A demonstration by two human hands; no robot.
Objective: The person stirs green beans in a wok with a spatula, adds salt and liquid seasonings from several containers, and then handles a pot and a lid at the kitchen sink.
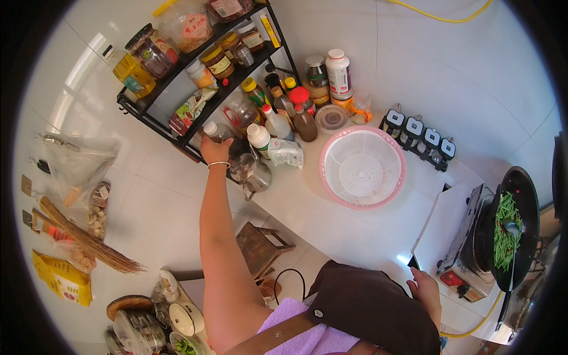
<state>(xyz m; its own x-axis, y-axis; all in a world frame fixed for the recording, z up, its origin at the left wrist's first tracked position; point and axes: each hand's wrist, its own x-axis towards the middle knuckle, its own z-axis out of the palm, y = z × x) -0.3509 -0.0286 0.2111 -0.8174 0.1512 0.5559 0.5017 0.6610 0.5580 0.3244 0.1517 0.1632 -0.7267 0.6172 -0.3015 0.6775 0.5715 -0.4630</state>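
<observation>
My left hand [215, 150] reaches out to the lower shelf end and is closed around a clear bottle [218, 129] with a pale cap. Part of the bottle is hidden by the hand. Beside it stand a metal pitcher [255, 176], a white bottle [258, 136] and a crumpled white packet [286, 153]. My right hand [424, 290] hangs by the counter's front edge, its fingers loosely apart and nothing in them. Farther right, a black wok [528, 201] with chopped green beans [504, 234] and a metal spoon [512, 228] sits on a gas stove [464, 272].
A black rack [195, 142] full of jars and bottles stands at the back left. On the white counter [331, 222] are a pink-rimmed basket [324, 177] and a black spice-jar set [414, 133]. A wooden stool [258, 248] is below. Bags and a straw whisk [89, 234] hang at left.
</observation>
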